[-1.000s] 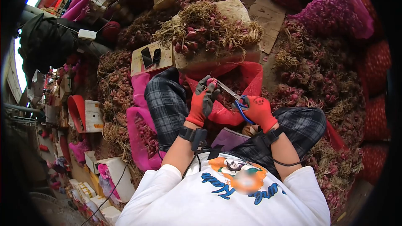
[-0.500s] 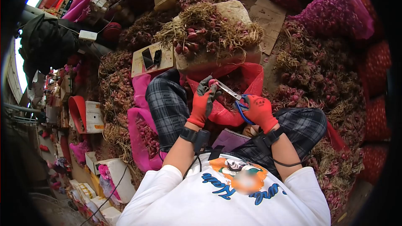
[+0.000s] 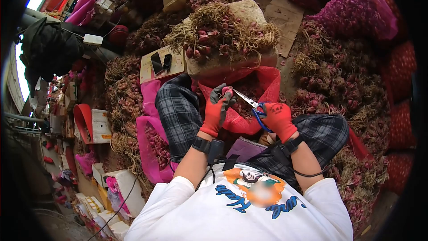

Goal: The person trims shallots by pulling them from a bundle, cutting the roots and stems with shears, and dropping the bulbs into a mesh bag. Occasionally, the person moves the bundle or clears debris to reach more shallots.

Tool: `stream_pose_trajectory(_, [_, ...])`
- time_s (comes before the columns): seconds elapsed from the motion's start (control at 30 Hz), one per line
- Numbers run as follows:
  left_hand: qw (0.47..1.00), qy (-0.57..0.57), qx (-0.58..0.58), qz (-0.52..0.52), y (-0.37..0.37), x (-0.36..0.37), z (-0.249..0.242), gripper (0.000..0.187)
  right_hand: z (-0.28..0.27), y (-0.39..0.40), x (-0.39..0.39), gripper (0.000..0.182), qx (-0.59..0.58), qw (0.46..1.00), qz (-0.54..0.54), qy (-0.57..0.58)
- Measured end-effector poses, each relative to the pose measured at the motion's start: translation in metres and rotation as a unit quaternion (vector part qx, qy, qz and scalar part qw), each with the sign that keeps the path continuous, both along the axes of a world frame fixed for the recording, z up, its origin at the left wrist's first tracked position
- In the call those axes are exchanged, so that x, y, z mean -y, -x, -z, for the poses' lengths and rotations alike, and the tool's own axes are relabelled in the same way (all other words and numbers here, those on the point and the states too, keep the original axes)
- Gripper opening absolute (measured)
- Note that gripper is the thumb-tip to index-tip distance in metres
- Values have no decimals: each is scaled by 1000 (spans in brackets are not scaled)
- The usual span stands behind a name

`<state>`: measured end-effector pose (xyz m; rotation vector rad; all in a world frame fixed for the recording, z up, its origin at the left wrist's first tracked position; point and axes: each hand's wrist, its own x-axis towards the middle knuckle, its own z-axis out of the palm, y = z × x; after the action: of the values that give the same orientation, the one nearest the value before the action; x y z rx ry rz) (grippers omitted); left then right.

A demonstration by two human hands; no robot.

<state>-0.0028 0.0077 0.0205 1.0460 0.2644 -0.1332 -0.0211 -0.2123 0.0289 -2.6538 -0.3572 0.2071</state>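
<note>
In a red and grey glove, my left hand pinches a small shallot between its fingertips. My right hand, in a red glove, grips a pair of scissors by the blue handles. The blades point up and left, their tips at the shallot. Below and behind both hands sits a red mesh bag, its mouth spread wide, with shallots inside. Just beyond it, a heap of shallots with dry stalks lies on a pale block.
Left of the block, a phone rests on a board. Pink mesh bags lie by my left leg. Loose shallots cover the ground at right, with a full pink sack behind. White boxes stand at left.
My right hand and the scissors have shifted very slightly right and down. The left hand stays nearly in place, still pinching the shallot, which shows a little more clearly.
</note>
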Motion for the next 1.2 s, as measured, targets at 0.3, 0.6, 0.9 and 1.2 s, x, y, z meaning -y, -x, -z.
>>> stream_pose_trajectory(0.3, [998,-43,44,-1,-4,2,-4,42,-6,1,-9,47,-8,992,35,-122])
stream_pose_trajectory(0.6, [999,-37,36,4,0,5,-1,42,4,-1,-4,35,-31,995,22,-91])
stream_pose_trajectory(0.9, [934,295,-125,161,-4,-8,-11,32,-6,-2,-8,51,-91,975,-3,-200])
stream_pose_trajectory(1.2, [985,152,-72,29,2,-4,-3,28,-16,7,-13,61,1,997,12,-76])
